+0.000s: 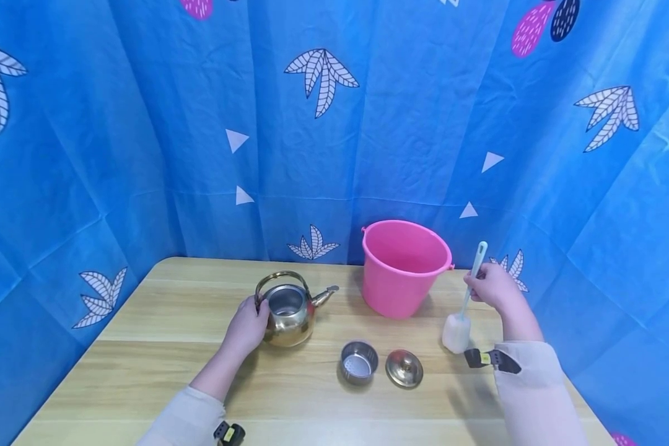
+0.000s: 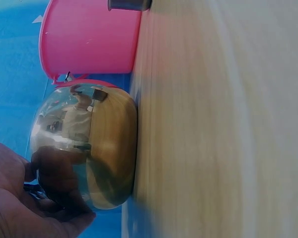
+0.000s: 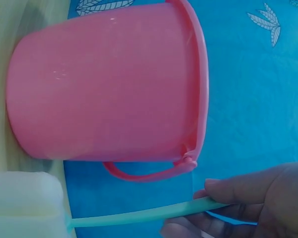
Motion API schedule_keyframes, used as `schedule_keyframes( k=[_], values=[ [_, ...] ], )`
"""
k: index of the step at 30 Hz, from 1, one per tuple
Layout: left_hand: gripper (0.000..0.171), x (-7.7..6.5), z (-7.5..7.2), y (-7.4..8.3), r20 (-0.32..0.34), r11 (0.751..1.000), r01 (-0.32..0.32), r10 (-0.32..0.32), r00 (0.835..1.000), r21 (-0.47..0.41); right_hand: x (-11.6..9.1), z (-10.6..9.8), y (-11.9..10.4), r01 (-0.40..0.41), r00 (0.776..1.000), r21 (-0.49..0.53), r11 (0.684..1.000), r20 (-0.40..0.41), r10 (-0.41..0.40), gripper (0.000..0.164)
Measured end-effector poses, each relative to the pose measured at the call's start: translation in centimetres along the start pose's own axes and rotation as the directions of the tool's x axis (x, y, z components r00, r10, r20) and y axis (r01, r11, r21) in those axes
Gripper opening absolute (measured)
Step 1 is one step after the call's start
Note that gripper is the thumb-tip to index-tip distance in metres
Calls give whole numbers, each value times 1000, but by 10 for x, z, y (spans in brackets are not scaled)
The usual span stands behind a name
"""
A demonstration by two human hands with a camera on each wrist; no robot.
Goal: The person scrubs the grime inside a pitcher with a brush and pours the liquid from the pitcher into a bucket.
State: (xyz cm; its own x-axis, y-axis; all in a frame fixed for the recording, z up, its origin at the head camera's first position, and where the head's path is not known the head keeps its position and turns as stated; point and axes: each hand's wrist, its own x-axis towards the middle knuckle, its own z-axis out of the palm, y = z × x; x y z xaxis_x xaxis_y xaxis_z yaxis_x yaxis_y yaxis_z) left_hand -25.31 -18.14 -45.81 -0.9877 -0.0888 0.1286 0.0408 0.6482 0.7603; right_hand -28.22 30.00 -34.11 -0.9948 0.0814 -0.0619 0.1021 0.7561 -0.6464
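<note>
At the left of the table, a gold-toned metal kettle (image 1: 288, 325) stands upright with its lid off and its spout pointing right. My left hand (image 1: 249, 325) grips it at the left side, by the foot of its arched handle; the left wrist view has the fingers curled against the shiny body (image 2: 107, 148). On the other side, my right hand (image 1: 493, 285) holds a sponge bottle brush (image 1: 456, 334) by its pale green handle (image 3: 139, 215), white sponge head downward. Between the hands lie a small metal strainer cup (image 1: 359, 362) and the kettle's round lid (image 1: 404, 369), knob up.
A pink bucket (image 1: 396, 291) stands at the back of the wooden table (image 1: 161, 347), left of the brush, its handle (image 3: 154, 176) hanging down. Behind the table hangs a blue patterned curtain (image 1: 412, 124), which also runs along both sides.
</note>
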Motion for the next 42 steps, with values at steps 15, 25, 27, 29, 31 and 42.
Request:
schedule_keyframes(
  k=[15, 25, 27, 29, 31, 42],
  values=[
    [49, 1, 0, 0, 10, 1000, 12, -12, 1000, 7, -13, -4, -9, 54, 995, -85, 995, -84, -61, 31],
    [47, 2, 1, -2, 9, 1000, 4, -4, 1000, 6, -22, -7, -19, 71, 985, -124, 990, -149, -89, 37],
    [48, 2, 1, -2, 7, 1000, 2, -2, 1000, 6, -24, -7, -20, 74, 981, -124, 990, -168, -95, 38],
    [48, 3, 1, -3, 6, 1000, -1, 0, 1000, 7, -25, -6, -22, 81, 975, -126, 989, -195, -105, 37],
    [49, 3, 1, -3, 6, 1000, -3, 3, 1000, 9, -27, -6, -23, 94, 966, -128, 987, -229, -121, 37],
    [48, 3, 1, -1, 3, 1000, -11, 11, 1000, 9, -40, -7, -37, 135, 933, -106, 985, -321, -163, 40]
  ],
)
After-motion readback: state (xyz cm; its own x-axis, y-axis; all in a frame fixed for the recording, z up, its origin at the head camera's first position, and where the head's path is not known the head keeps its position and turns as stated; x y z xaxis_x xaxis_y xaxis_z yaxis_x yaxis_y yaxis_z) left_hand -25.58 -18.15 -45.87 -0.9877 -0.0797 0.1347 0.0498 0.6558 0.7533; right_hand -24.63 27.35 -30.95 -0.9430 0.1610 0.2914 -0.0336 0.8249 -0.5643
